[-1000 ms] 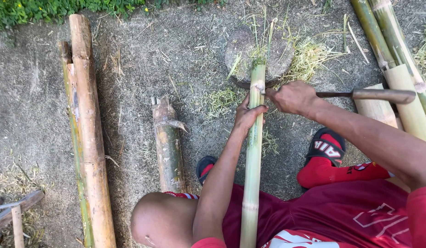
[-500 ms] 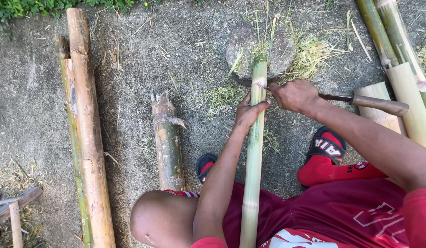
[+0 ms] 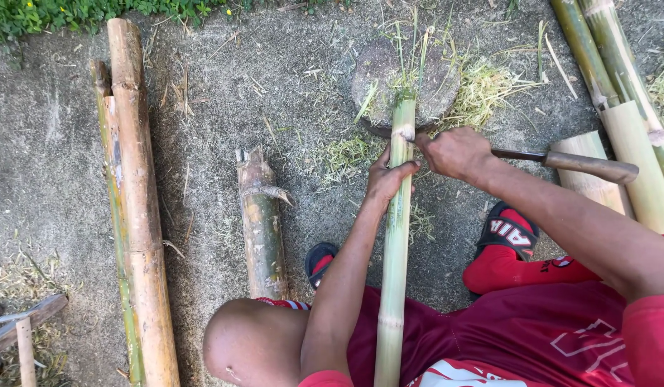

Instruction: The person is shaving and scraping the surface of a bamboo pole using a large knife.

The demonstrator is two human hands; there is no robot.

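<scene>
My left hand (image 3: 386, 179) grips a slim green bamboo stalk (image 3: 395, 258) that runs from my lap up to a round grey block (image 3: 378, 75), where its top end rests. Just to the right, my right hand (image 3: 454, 152) is closed on a knife (image 3: 593, 166). The dark blade lies across the stalk just above my left hand. Its wooden handle sticks out to the right. Both hands almost touch at the stalk.
Two long brown bamboo poles (image 3: 135, 193) lie on the concrete at left, with a short bamboo stump piece (image 3: 260, 222) beside them. Green poles (image 3: 618, 64) and a pale cut section (image 3: 583, 183) lie at right. Green shavings (image 3: 482, 86) surround the block. My sandalled feet (image 3: 507, 233) are below the hands.
The knife's handle end has dipped slightly lower on the right. Both hands stay at the same spot on the stalk.
</scene>
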